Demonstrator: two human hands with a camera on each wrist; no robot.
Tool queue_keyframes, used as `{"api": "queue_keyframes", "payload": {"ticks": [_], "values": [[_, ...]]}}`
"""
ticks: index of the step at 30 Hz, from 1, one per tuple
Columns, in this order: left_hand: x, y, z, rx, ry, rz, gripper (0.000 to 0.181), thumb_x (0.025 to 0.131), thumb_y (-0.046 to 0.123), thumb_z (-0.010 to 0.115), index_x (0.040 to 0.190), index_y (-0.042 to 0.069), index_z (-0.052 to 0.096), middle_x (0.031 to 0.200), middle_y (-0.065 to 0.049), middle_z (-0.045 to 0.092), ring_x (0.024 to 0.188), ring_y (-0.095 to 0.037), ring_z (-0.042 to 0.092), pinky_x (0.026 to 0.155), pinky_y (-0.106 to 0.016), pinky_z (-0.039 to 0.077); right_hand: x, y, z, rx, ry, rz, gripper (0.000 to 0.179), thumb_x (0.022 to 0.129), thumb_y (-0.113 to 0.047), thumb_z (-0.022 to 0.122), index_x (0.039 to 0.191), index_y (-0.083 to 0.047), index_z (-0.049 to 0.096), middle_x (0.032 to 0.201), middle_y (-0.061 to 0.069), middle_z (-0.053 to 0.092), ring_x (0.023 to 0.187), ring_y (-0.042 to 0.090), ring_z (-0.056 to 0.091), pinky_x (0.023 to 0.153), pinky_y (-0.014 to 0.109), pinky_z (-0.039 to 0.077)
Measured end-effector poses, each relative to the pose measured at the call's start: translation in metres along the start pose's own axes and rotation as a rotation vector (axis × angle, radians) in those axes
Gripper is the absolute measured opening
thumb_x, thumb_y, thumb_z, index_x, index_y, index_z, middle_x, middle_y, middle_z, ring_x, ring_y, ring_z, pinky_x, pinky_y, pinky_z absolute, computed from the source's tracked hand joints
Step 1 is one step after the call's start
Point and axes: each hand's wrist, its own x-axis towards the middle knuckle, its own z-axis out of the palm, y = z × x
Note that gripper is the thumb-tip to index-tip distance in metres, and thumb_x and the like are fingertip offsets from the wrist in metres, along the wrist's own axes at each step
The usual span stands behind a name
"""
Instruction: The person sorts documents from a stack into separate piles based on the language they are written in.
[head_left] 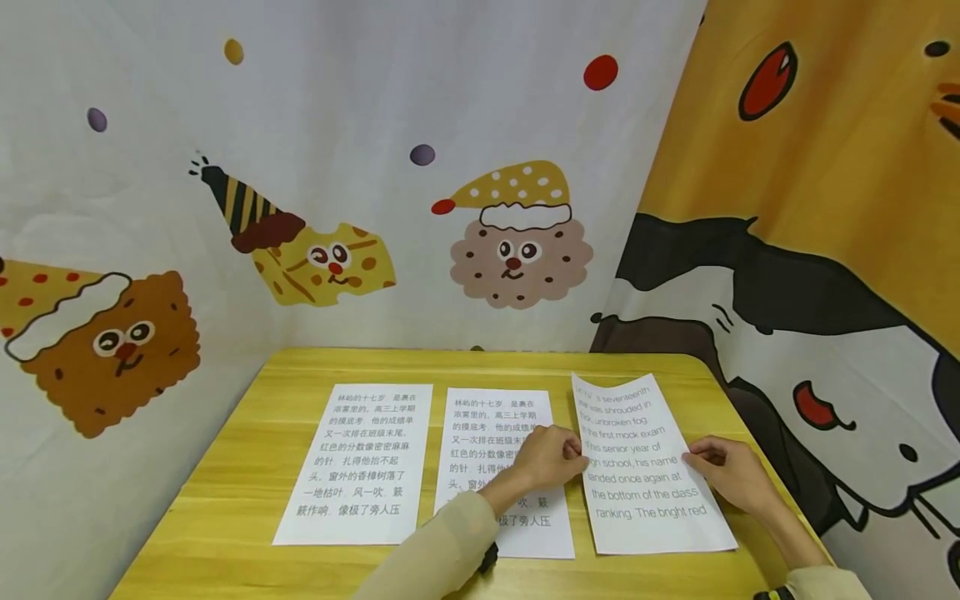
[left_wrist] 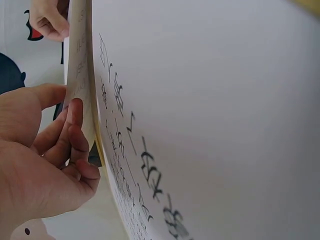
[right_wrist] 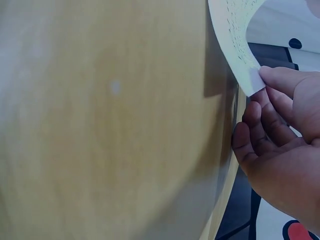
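A sheet of paper with English text [head_left: 637, 475] is at the right of the table, its far edge curved up. My left hand [head_left: 551, 457] pinches its left edge between thumb and fingers, and my right hand [head_left: 731, 473] pinches the right edge. In the left wrist view the left hand [left_wrist: 55, 145] has its thumb and index finger at the sheet's edge [left_wrist: 80, 55]. The right wrist view has the right hand [right_wrist: 280, 115] gripping the bent edge of the sheet [right_wrist: 237, 50]. Beneath my left forearm lies a sheet with Chinese text [head_left: 495, 433], partly covered.
Another sheet with Chinese text [head_left: 352, 467] lies flat on the left of the yellow wooden table [head_left: 217, 483]. Behind the table hangs a white curtain [head_left: 337, 108] with cartoon prints. An orange printed curtain [head_left: 697, 167] is on the right side.
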Motion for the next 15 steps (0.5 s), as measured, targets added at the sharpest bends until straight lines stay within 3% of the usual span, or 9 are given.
{"api": "queue_keyframes", "payload": {"ticks": [15], "values": [[-0.0038,0.0048,-0.0038,0.077,0.013,-0.04,0.018,0.096,0.03,0.089,0.093,0.013,0.083,0.08,0.006,0.078,0.07,0.001,0.059,0.07,-0.016,0.049,-0.0015,0.0007,-0.0031,-0.059,-0.032,0.006,0.02,0.103,-0.017,0.083,0.113,0.0,0.081,0.096,0.005,0.08,0.08,0.008,0.064,0.07,0.021,0.053]]}}
